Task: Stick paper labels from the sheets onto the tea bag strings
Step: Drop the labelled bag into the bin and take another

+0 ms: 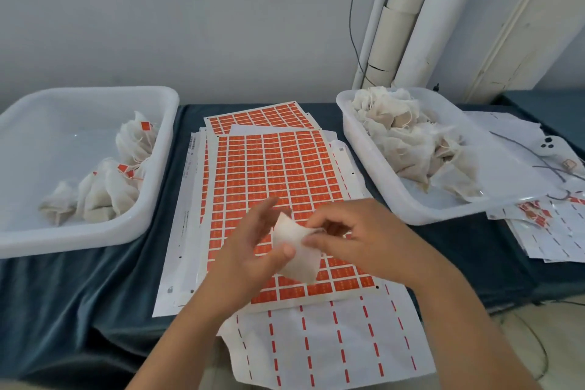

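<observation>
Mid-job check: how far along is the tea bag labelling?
Early, I'd judge. Done: a few labelled bags lie in the left tub. In hand: the left hand and right hand grip one tea bag, no label visible on it, above the label sheet. Left: the right tub holds a larger heap of unlabelled bags, and the sheet looks nearly full.

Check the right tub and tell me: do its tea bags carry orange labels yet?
No, the tea bags piled in the right tub show only white cloth and bare strings, no orange label.
</observation>
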Demonstrator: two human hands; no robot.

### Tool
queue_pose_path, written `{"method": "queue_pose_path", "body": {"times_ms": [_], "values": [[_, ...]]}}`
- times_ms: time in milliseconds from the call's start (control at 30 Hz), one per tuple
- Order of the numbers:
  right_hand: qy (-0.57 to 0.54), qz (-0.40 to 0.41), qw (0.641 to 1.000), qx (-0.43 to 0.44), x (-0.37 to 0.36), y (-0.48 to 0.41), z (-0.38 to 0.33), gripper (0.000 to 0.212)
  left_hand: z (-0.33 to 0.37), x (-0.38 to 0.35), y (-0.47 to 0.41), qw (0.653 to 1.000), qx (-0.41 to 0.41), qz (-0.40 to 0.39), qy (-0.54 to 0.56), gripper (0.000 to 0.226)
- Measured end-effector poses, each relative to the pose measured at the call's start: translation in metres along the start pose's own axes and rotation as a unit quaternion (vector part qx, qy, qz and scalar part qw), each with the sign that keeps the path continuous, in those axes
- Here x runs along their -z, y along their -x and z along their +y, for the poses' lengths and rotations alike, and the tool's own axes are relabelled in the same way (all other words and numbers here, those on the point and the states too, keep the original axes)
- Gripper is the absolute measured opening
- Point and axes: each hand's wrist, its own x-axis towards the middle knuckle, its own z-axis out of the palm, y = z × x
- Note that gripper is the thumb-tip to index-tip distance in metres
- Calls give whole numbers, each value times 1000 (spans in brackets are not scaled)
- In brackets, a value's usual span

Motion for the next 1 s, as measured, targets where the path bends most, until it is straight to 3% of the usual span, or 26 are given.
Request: {"method": "queue_pose_path", "body": {"times_ms": [133,167,367,500,633,733,867,1000], "values": [[-21,12,1000,15,-33,0,-4,12,10,-1,8,998,-27,-24,43,26],[-21,27,999,6,-38,2,-4,8,11,-2,11,998,-29,-14,58,22],[-76,61,994,-49,-51,8,2,3,7,-12,15,998,-10,49,32,31],[-52,63,992,-92,-54,14,5,17,4,-11,10,991,24,130,-8,18],[10,95,990,-107,-54,14,6,23,3,-11,11,995,24,98,-12,23],[-85,84,986,-118,-55,9,7,21,4,-7,12,999,17,28,7,27],[-320,54,935,-144,-62,11,7,30,2,-6,14,1000,-6,1,-18,32],[-567,84,811,-113,-71,17,16,36,0,-4,13,999,10,44,28,40]]}}
